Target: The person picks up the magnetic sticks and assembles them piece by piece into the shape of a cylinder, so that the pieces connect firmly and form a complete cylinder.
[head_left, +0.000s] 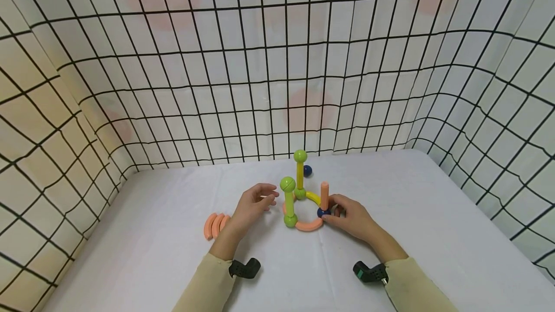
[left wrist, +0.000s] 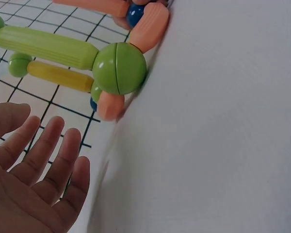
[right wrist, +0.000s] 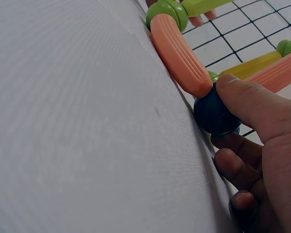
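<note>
On white cloth [head_left: 147, 259], my right hand [head_left: 353, 216] pinches the dark-blue ball [head_left: 322, 213] at the right of the rod ring [head_left: 309, 226]; likely light, stiff, slick, best gripped round its middle. My left hand [head_left: 255, 202] is loosely spread, empty.

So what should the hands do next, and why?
Probably have the free left hand reach for the far blue ball: the upright orange rod is bare on top, while the green rod and yellow rod are topped by green balls.
</note>
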Available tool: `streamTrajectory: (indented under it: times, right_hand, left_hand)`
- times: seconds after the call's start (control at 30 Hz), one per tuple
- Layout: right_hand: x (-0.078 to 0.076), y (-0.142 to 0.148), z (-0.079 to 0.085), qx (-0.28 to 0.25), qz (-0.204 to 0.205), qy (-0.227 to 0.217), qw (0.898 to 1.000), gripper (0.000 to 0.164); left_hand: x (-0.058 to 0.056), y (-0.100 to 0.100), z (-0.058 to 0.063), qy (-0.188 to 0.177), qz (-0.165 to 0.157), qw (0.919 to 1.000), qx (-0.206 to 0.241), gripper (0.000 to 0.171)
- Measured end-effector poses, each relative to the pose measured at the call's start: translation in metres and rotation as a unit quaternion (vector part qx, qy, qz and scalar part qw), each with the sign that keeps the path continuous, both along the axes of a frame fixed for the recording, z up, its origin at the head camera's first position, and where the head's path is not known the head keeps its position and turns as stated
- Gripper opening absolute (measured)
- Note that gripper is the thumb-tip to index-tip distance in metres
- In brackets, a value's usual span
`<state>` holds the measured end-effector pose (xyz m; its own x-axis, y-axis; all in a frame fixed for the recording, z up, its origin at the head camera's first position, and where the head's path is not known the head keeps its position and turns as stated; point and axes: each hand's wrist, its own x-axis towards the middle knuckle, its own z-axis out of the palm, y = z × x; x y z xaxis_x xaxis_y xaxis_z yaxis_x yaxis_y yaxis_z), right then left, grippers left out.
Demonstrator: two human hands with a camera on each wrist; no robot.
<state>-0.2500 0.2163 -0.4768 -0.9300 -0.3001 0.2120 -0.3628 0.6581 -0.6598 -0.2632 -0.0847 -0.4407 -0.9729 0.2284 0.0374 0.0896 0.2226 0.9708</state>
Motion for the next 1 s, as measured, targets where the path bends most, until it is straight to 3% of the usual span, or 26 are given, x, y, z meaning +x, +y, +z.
streamTrajectory:
  times: [0.3,0.67,1.0]
  right_hand:
    - [-0.001,-0.001,0.002,-0.004,0.007,0.005,1.000,0.037]
    - [-0.001,-0.002,0.003,-0.001,0.015,0.006,1.000,0.038]
    - [0.000,-0.003,0.001,0.005,0.016,0.009,1.000,0.035]
  left_hand:
    - [-0.001,-0.002,-0.007,-0.003,0.009,0.9999,-0.008,0.031]
    - [0.001,0.001,-0.005,-0.002,0.017,0.9997,-0.015,0.031]
    - [-0.004,0.001,-0.013,0.005,0.009,0.9998,-0.019,0.030]
